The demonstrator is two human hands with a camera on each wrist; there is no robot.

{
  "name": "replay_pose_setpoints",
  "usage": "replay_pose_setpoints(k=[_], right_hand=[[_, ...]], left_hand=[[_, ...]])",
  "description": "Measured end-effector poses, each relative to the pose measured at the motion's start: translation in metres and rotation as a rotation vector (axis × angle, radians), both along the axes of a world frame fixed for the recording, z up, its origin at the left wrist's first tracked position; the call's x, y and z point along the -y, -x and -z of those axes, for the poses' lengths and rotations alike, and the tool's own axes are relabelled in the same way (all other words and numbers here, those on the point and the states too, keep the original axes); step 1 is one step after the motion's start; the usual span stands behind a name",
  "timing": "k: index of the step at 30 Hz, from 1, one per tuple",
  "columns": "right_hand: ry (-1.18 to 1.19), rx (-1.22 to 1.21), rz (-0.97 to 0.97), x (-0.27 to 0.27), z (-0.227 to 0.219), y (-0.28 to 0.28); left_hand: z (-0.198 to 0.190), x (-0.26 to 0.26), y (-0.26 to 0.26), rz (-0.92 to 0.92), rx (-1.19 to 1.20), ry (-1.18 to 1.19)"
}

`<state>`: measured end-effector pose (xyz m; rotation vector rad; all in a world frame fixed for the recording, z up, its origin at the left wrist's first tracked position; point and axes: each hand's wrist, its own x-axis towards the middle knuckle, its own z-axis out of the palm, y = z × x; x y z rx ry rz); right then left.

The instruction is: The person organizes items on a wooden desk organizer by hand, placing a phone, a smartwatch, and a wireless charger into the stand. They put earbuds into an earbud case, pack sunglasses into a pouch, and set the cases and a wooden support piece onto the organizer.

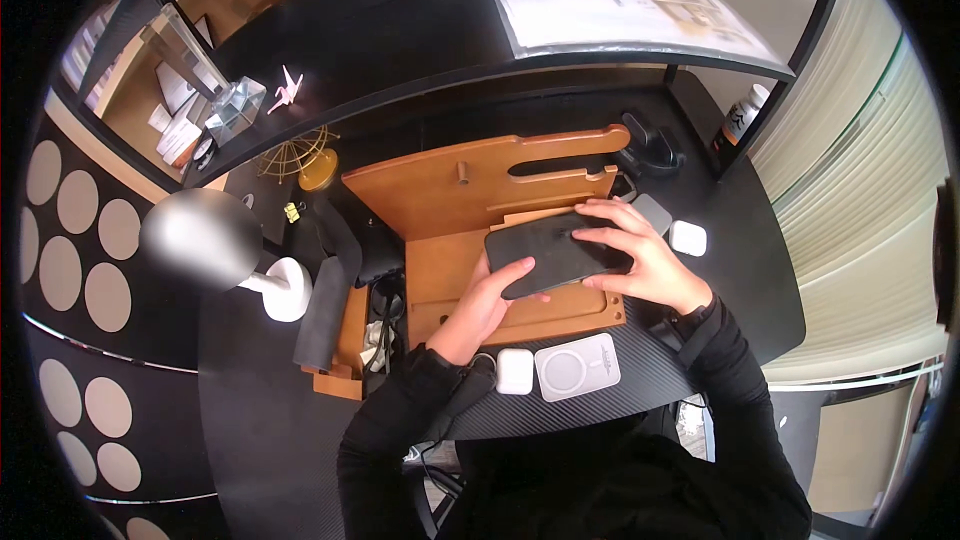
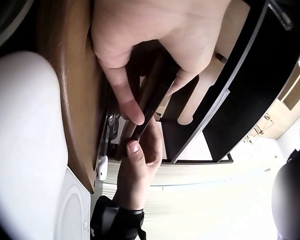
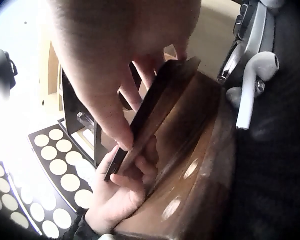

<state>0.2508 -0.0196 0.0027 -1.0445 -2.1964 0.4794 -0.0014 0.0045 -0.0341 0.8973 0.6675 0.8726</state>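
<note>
Both hands hold a dark flat rectangular slab (image 1: 540,248) above a brown wooden organizer (image 1: 440,198). My left hand (image 1: 478,315) pinches its left end, thumb on top and fingers beneath. At the slab's right end, my right hand (image 1: 655,268) grips with the thumb at the near side and fingers spread over the top and far edge. In the left wrist view the slab (image 2: 159,90) shows edge-on between the left hand (image 2: 160,25) and right hand (image 2: 136,175). The right wrist view shows a brown layer along the dark slab's (image 3: 152,102) underside; its exact makeup is unclear.
A white earbud case (image 1: 515,372) and a grey-white round-marked pad (image 1: 578,367) lie in front of the organizer. Another white case (image 1: 688,238) sits right. At left are a white lamp (image 1: 287,290) and a box of cables (image 1: 340,384). A shelf (image 1: 400,30) spans behind.
</note>
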Motion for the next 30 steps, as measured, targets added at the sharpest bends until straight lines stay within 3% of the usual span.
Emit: replay_pose_setpoints(k=[5, 12, 14, 17, 22, 30], right_hand=[[-0.046, -0.046, 0.115, 0.003, -0.008, 0.001], [0.033, -0.028, 0.117, 0.004, -0.003, 0.001], [-0.145, 0.042, 0.168, 0.005, -0.005, 0.003], [-0.223, 0.092, 0.197, 0.008, -0.011, 0.005], [-0.238, 0.073, 0.191, 0.010, -0.012, 0.006], [-0.298, 0.105, 0.197, 0.012, -0.012, 0.009]], left_hand=[[-0.001, -0.002, 0.001, -0.036, 0.072, 0.072], [-0.007, 0.001, -0.002, -0.060, 0.074, 0.111], [0.001, -0.004, 0.001, -0.031, 0.106, 0.126], [0.006, -0.007, 0.004, 0.008, 0.145, 0.138], [0.005, -0.008, 0.005, 0.041, 0.162, 0.131], [0.000, -0.004, 0.002, -0.062, 0.109, 0.144]])
